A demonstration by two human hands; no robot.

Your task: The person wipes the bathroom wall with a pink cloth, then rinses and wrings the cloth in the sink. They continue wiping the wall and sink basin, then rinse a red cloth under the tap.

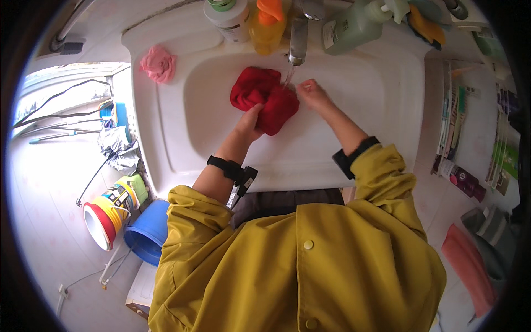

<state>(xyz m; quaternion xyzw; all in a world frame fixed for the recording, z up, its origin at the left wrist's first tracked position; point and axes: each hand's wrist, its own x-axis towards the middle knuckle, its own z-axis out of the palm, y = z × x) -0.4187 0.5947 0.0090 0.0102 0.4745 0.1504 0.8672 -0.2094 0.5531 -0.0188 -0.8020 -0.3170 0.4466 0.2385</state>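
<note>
A bunched, wet-looking red cloth point(276, 108) is held over the basin of the white sink point(359, 160). My left hand point(251, 123) grips its near left side, with the thumb on top and the other fingers hidden beneath. Water runs in a thin stream from the metal faucet point(298, 44) beside the cloth's upper right part. Just right of that stream, my right hand point(314, 94) is curled into a loose fist, apart from the cloth. Nothing shows in its fingers.
Along the sink's back edge stand a white bottle point(229, 22), an orange pump bottle point(267, 27) and a green spray bottle point(354, 27). A pink mesh puff point(159, 64) lies on the left rim. A blue bucket point(146, 235) is at lower left, shelves of toiletries at right.
</note>
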